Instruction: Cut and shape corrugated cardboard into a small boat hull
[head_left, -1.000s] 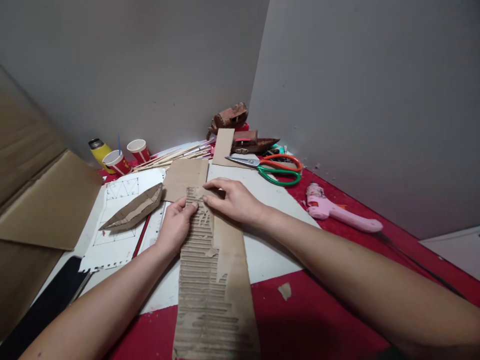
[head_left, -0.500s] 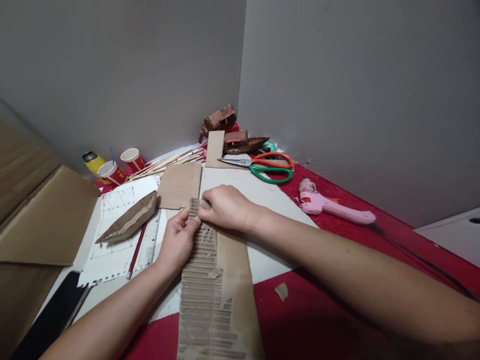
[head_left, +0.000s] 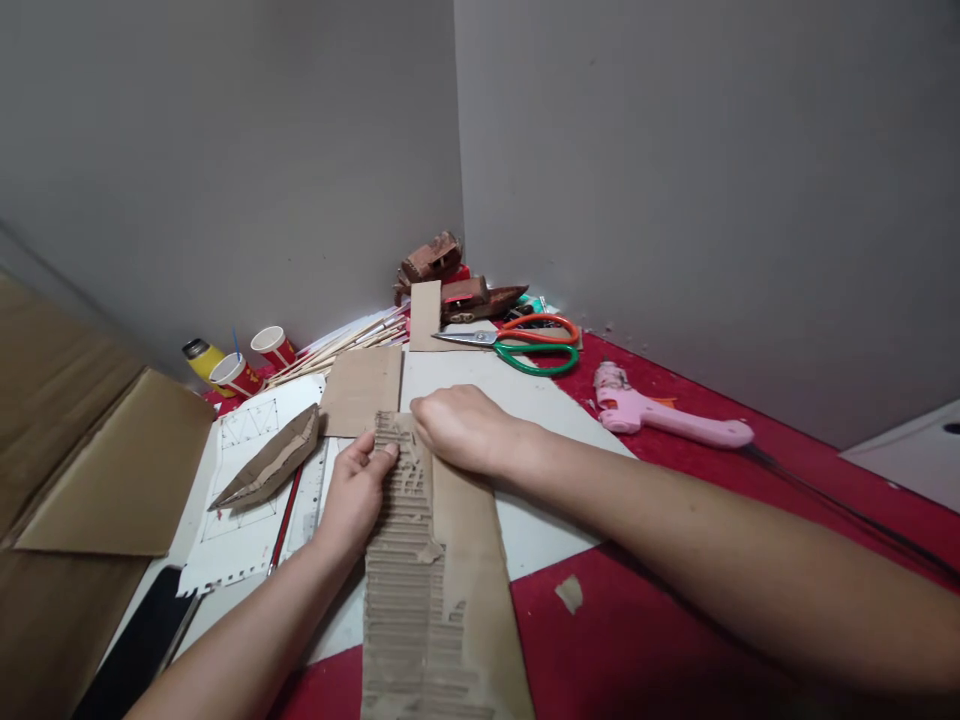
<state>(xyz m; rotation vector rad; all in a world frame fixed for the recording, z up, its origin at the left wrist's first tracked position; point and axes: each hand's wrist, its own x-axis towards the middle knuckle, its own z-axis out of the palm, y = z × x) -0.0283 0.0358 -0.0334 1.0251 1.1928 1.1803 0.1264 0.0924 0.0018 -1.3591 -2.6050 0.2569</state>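
Cardboard strip (head_left: 405, 600), one, corrugation partly bared: lengthwise before the person, over the red worktop (head_left: 600, 650). Left hand (head_left: 362, 485): thumb uppermost, pinching the strip's left edge near its far end. Right hand (head_left: 461, 428): curled, back upward, at the opposite edge; whether gripping, cannot tell.

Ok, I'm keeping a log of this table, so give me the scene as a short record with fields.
Left hand: pinches the cardboard strip near its far end
Right hand: curled at the strip's right edge, fingertips hidden
Strip: ridges bare on left, smooth layer on right
Left side: cardboard boat over drawn sheet
Right side: pink glue gun on red table
Far side: scissors
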